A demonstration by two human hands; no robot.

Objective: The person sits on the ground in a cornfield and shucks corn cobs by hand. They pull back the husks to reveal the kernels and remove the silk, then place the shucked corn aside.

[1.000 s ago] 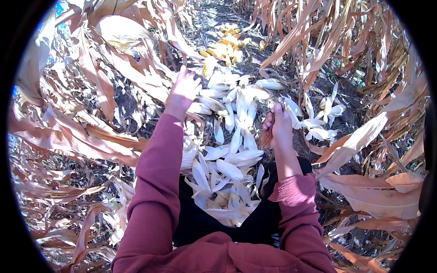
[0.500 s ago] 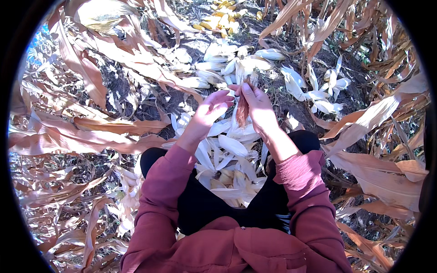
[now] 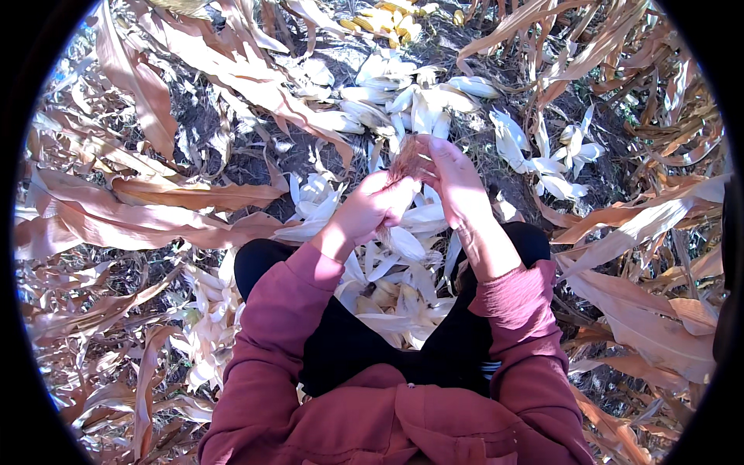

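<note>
Reddish-brown corn silk point(image 3: 406, 161) is bunched between my two hands, above my lap. My left hand point(image 3: 373, 208) is closed in a fist round it, and a few strands poke out below the fist. Higher and to the right, my right hand point(image 3: 459, 180) curls its fingers and thumb against the top of the same silk. Whether an ear of corn is behind the fingers is hidden. Pale loose husks point(image 3: 403, 244) lie on the ground between my knees, under my hands.
Beyond my hands lies a pile of ears in pale husks point(image 3: 387, 97). Bare yellow corn cobs point(image 3: 391, 22) are heaped farther off. More husks point(image 3: 554, 159) lie at the right. Dry brown corn leaves point(image 3: 194, 194) crowd both sides.
My left hand, open before, has closed round the silk. My right hand has shifted slightly right and turned, and the silk no longer hangs straight down. The view has tilted a little.
</note>
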